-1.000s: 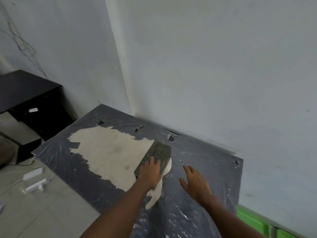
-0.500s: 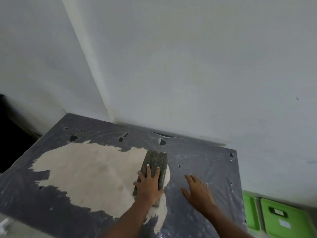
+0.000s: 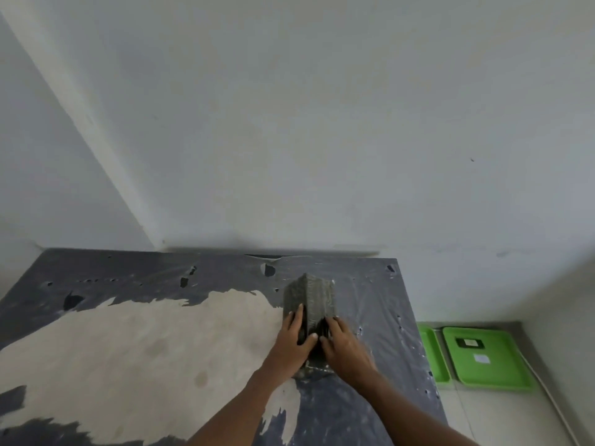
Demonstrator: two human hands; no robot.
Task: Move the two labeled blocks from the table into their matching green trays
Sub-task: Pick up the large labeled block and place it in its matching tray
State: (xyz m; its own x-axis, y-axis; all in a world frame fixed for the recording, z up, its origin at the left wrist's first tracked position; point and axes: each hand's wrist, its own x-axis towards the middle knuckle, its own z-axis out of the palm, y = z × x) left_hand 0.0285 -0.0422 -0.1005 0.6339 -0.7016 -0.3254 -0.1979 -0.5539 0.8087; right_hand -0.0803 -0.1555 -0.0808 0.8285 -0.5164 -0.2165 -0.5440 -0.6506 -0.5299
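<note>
Hands press on both sides of the grey block near the back of the worktop. The left hand holds its left face, and the right hand holds its right face. Fingers lie flat and gripping the block, which is tipped up on one edge. Two green trays sit on the floor to the right, a thin strip of one and the whole of the other. A white wall stands behind.

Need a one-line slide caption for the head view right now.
Both hands, left hand and right hand, grip a dark block on the table; green trays wait on the floor.
</note>
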